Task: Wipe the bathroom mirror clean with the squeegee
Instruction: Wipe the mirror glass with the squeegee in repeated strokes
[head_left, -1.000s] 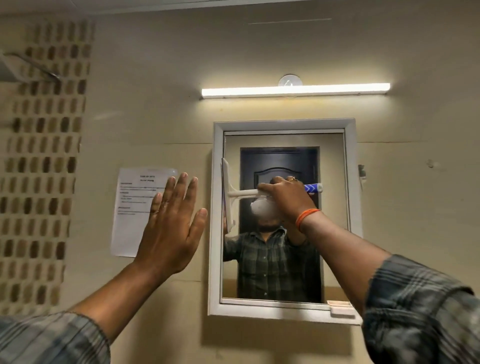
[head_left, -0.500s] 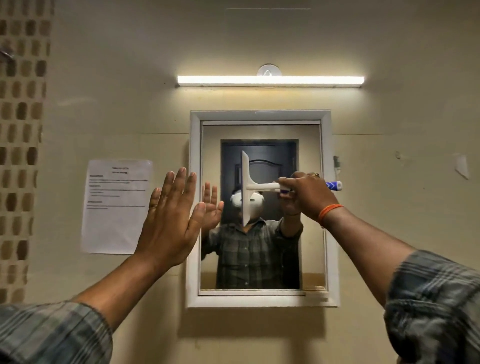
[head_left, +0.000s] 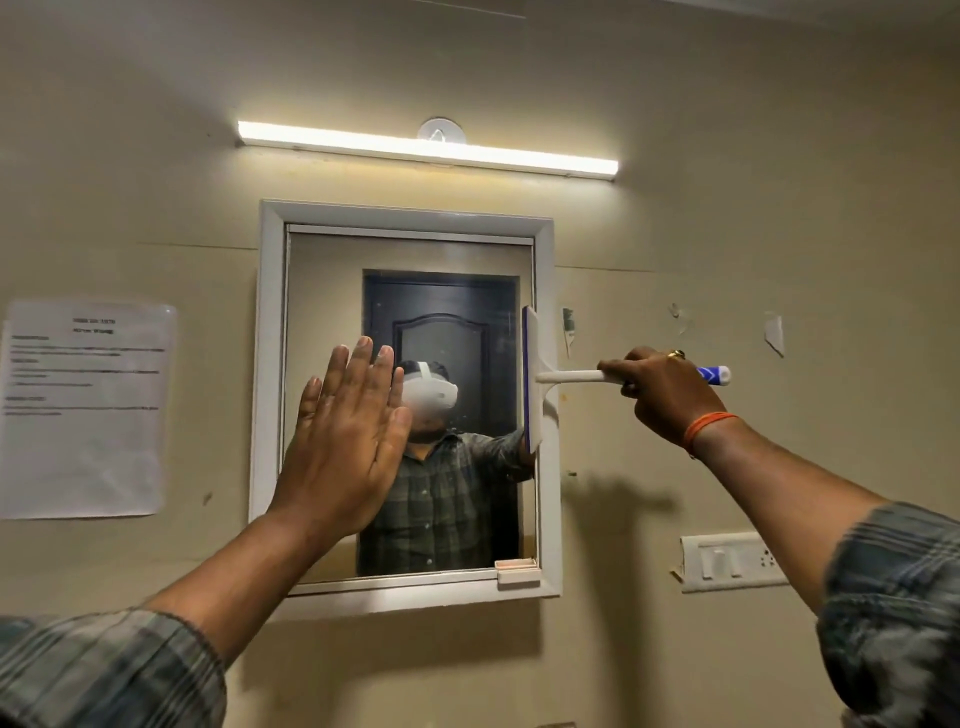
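A white-framed bathroom mirror (head_left: 322, 291) hangs on the beige wall in the head view. My right hand (head_left: 667, 392) grips the handle of a white squeegee (head_left: 537, 379) with a blue end. Its blade stands upright at the mirror's right edge, against the frame. My left hand (head_left: 348, 441) is raised flat with fingers together and extended, in front of the mirror's left half; whether it touches the glass I cannot tell. The glass reflects a person in a plaid shirt and a dark door.
A lit tube light (head_left: 426, 148) runs above the mirror. A printed paper notice (head_left: 83, 410) is stuck to the wall on the left. A white switch plate (head_left: 727, 561) sits low on the right. A small white ledge (head_left: 515, 569) sits at the mirror's lower right corner.
My right hand has dragged the squeegee from the mirror's left side across to its right edge. My left hand now overlaps the mirror instead of the wall, as the view shifted right.
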